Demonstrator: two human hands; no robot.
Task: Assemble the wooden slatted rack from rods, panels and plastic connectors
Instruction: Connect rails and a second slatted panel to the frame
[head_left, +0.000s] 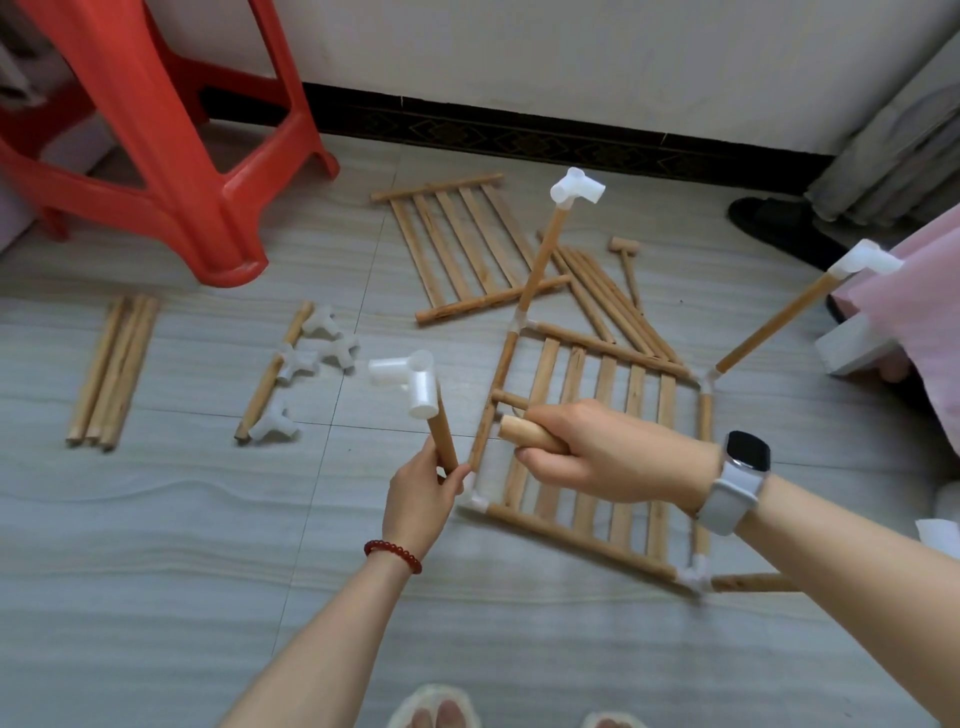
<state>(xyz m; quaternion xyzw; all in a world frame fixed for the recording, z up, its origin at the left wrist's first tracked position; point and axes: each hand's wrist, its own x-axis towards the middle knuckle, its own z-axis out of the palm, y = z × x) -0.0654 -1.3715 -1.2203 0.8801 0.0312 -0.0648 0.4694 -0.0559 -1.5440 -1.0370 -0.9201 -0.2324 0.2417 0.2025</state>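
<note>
Lying on the grey floor (156, 597), a half-built slatted rack (597, 441) fills the centre, posts rising at its corners. At nine o'clock, the left hand (423, 491) grips an upright rod (444, 441) capped by a white plastic connector (410, 382). The right hand (608, 452) grips a small wooden mallet (524, 434) above the rack.

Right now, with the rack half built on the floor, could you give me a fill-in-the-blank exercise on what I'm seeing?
1. The left hand grips an upright rod capped with a white plastic ____.
2. The right hand holds a small wooden ____.
3. The stool near the wall is coloured ____.
4. The loose slatted panel lies flat on the ____.

Missing words: connector; mallet; red; floor
</note>
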